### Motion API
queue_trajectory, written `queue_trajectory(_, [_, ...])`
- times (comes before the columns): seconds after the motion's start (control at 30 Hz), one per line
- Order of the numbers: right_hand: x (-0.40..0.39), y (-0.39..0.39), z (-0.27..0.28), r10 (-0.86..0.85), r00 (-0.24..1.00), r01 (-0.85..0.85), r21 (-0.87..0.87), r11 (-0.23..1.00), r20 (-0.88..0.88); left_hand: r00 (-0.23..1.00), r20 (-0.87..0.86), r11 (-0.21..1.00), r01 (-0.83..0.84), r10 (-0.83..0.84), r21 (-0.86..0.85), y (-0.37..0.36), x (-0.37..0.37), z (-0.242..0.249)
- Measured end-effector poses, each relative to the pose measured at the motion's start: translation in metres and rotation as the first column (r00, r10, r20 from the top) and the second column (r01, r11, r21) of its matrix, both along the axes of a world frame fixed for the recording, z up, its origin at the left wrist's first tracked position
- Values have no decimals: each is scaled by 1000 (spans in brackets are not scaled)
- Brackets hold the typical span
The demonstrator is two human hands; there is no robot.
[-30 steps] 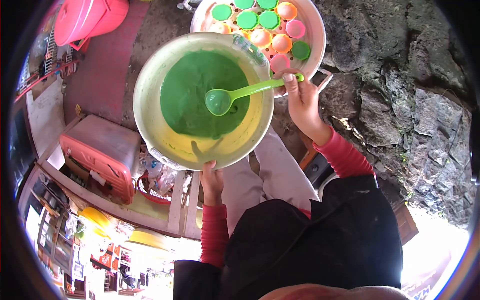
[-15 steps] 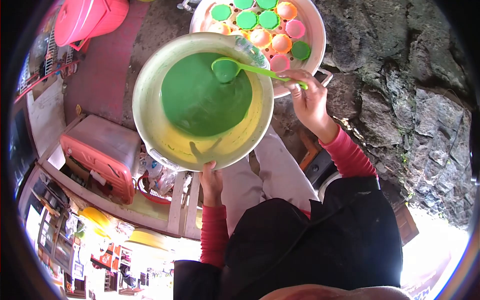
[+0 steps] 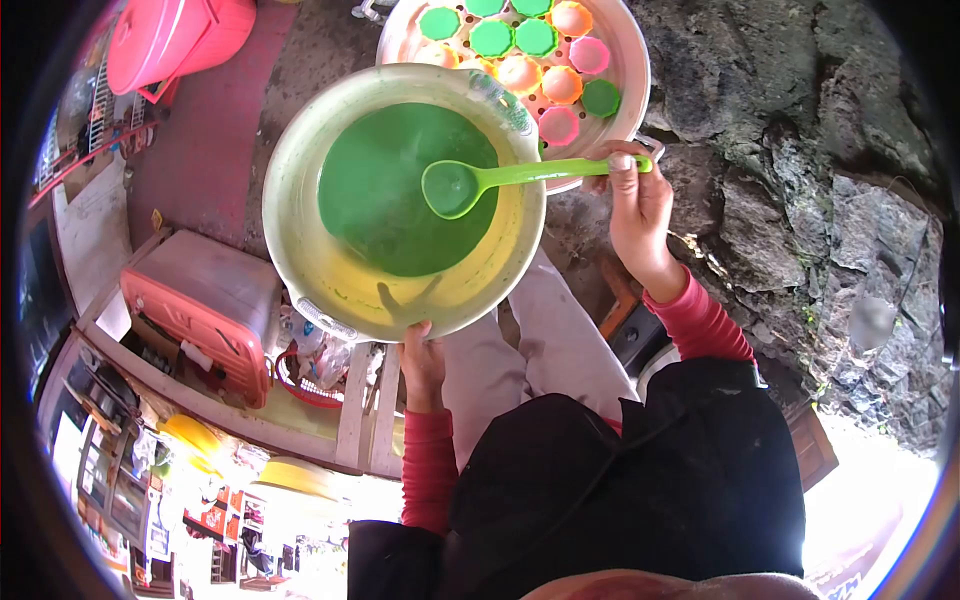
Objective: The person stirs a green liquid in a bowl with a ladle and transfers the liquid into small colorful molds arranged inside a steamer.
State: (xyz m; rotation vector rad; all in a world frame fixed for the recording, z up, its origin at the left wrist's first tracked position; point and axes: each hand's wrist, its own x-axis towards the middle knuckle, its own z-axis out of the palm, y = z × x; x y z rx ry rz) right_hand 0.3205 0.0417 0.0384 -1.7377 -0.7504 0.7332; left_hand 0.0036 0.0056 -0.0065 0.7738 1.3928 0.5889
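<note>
A large pale pot with a yellowish inner wall holds smooth green batter. My left hand grips the pot's near rim, its fingers partly hidden beneath. In my right hand is the handle end of a bright green ladle, pinched between thumb and fingers. Its bowl hangs over the batter with its whole rim showing and green liquid inside. Beyond the pot, a round metal steamer tray with holes carries small scalloped cups, some green, some orange and some pink.
A rough rock wall rises on the right. To the left stand a pink lidded bucket and a pink plastic box. A red basket with plastic bags sits near the wooden frame.
The ladle's bowl has come toward me and appears higher above the batter. Its handle now slopes up to the right, and my right hand has shifted slightly right. My left hand stays put.
</note>
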Motion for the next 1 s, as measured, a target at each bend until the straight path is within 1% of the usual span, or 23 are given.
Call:
queue_trajectory(0.03, [3, -2, 4, -2, 1000, 2, 0, 1000, 2, 1000, 2, 1000, 2, -2, 0, 3, 4, 4])
queue_trajectory(0.07, [6, -4, 10, -15, 1000, 15, 27, 1000, -2, 972, 111, 971, -188, 205, -150, 9, 10, 10])
queue_trajectory(0.1, [9, -4, 16, -28, 1000, 29, 53, 998, -5, 892, 184, 884, -345, 414, -315, 12, 14, 13])
queue_trajectory(0.2, [17, -4, 33, -102, 995, 100, 99, 990, 14, 913, 160, 897, -314, 374, -310, 11, 10, 13])
queue_trajectory(0.3, [30, -3, 40, -162, 986, 153, 170, 974, 36, 936, 155, 911, -254, 317, -325, 0, -14, -9])
queue_trajectory(0.33, [36, -3, 40, -190, 981, 178, 193, 965, 45, 936, 157, 911, -252, 315, -326, 1, -10, -5])
queue_trajectory(0.37, [41, -2, 40, -218, 975, 202, 216, 955, 53, 990, 46, 983, -126, 133, -130, 1, -4, 0])
queue_trajectory(0.4, [45, -1, 37, -285, 956, 265, 221, 939, 65, 995, -99, 998, 35, -30, 52, 4, 1, 6])
queue_trajectory(0.43, [52, 0, 34, -286, 956, 266, 222, 938, 65, 995, -99, 998, 36, -31, 52, 9, 5, 12])
queue_trajectory(0.5, [64, 1, 28, -308, 944, 277, 220, 936, 123, 974, 74, 963, -200, 216, -179, 18, 12, 22])
queue_trajectory(0.53, [67, 3, 25, -326, 942, 300, 229, 926, 85, 974, 74, 964, -199, 215, -179, 16, 9, 19])
queue_trajectory(0.6, [77, 5, 11, -341, 935, 315, 218, 924, 93, 997, -71, 998, -31, 27, -54, 10, 0, 11])
queue_trajectory(0.63, [83, 5, 2, -356, 929, 330, 206, 921, 103, 997, -72, 998, -30, 26, -54, 12, 1, 13])
queue_trajectory(0.67, [87, 4, -10, -357, 930, 333, 218, 918, 83, 977, 61, 966, -191, 204, -177, 16, 4, 16])
queue_trajectory(0.7, [89, 5, -17, -360, 928, 341, 176, 923, 92, 907, 168, 892, -322, 387, -316, 18, 5, 18])
queue_trajectory(0.73, [91, 5, -28, -353, 933, 337, 173, 926, 71, 907, 168, 892, -322, 387, -317, 13, -1, 11])
queue_trajectory(0.77, [94, 5, -40, -345, 937, 332, 170, 928, 50, 983, 55, 972, -163, 175, -170, 6, -10, 2])
queue_trajectory(0.8, [96, 5, -52, -337, 939, 325, 157, 933, 62, 996, -89, 999, 27, -31, -44, -1, -18, -6])
queue_trajectory(0.83, [96, 6, -61, -332, 941, 323, 116, 939, 70, 995, -90, 999, 28, -32, -44, -1, -18, -6])
queue_trajectory(0.9, [96, 8, -76, -326, 943, 321, 90, 943, 58, 968, -193, 978, 184, -163, 100, 0, -17, -6])
queue_trajectory(0.93, [95, 9, -81, -311, 948, 305, 81, 949, 70, 968, -193, 978, 184, -163, 99, 4, -12, -1])
queue_trajectory(0.97, [95, 9, -86, -311, 948, 305, 80, 949, 70, 997, -2, 994, -77, 77, -76, 11, -3, 9])
queue_trajectory(1.0, [95, 9, -92, -308, 948, 307, 33, 951, 75, 929, 138, 911, -293, 343, -291, 16, 3, 15])
